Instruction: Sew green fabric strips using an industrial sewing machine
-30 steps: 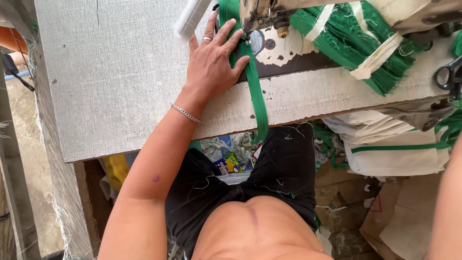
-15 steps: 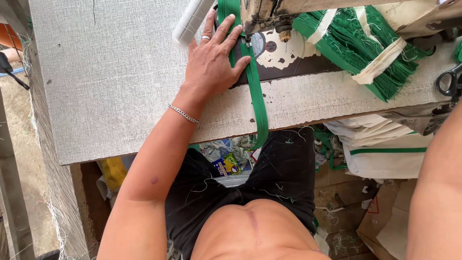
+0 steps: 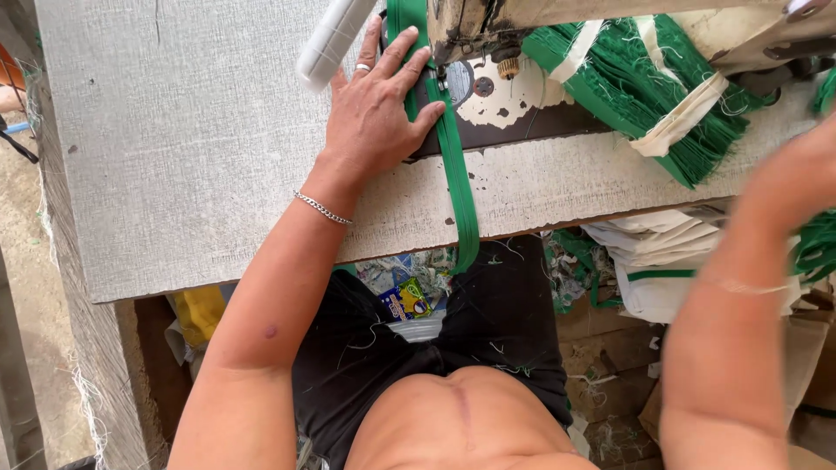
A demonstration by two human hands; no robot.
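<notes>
Fingers spread and flat, the left hand (image 3: 379, 109) presses down on the grey bench (image 3: 192, 157) with its palm open, clenching nothing; its fingertips lie on a green webbing strap (image 3: 459, 187) just beside the foot of a sewing machine (image 3: 488, 26). A ring sits on one finger and a thin chain bracelet (image 3: 324, 209) circles the wrist. The strap runs from twelve o'clock at the top edge, passes under the fingers, crosses the dark machine bed (image 3: 514, 122) and the bench, then hangs over the near bench edge toward six o'clock, ending above the person's dark shorts (image 3: 488, 331). A white ribbed tube (image 3: 335, 39) lies tilted at eleven o'clock of the left hand, touching or nearly touching its index finger. At two o'clock of the machine bed lies a bundle of green straps (image 3: 627, 70) tied with cream bands. The right hand (image 3: 805, 170) is raised at three o'clock, blurred by motion and cut by the picture's edge, so I cannot tell whether it is clenched or released; only the forearm shows plainly. Below the bench edge at four o'clock sits a stack of white cloth pieces (image 3: 670, 261) with green trim, and brown cardboard (image 3: 610, 365) lies on the floor.
</notes>
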